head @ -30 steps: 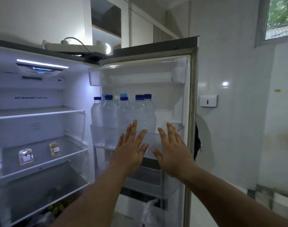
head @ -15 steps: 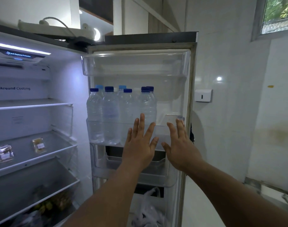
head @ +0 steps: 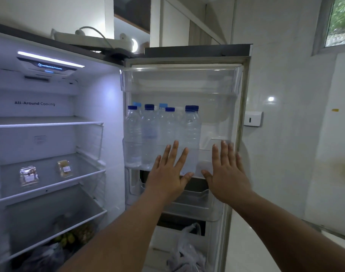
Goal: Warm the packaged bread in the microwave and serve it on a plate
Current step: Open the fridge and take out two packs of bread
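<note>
The fridge door (head: 187, 79) stands open before you. Your left hand (head: 167, 173) and right hand (head: 226, 173) are raised, fingers spread flat, holding nothing. Two bread packets (head: 29, 176) (both small) lie on the shelf (head: 50, 185).

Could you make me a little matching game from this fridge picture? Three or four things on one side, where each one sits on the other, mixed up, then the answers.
Things:
1. water bottles
2. two small packaged items
3. power strip
4. white plastic bag

Places:
A. on top of the fridge
B. lowest part of the open door
C. middle glass shelf inside the fridge
D. door bin, just above the left hand and right hand

Pairs: 1-D, 2-C, 3-A, 4-B
</note>
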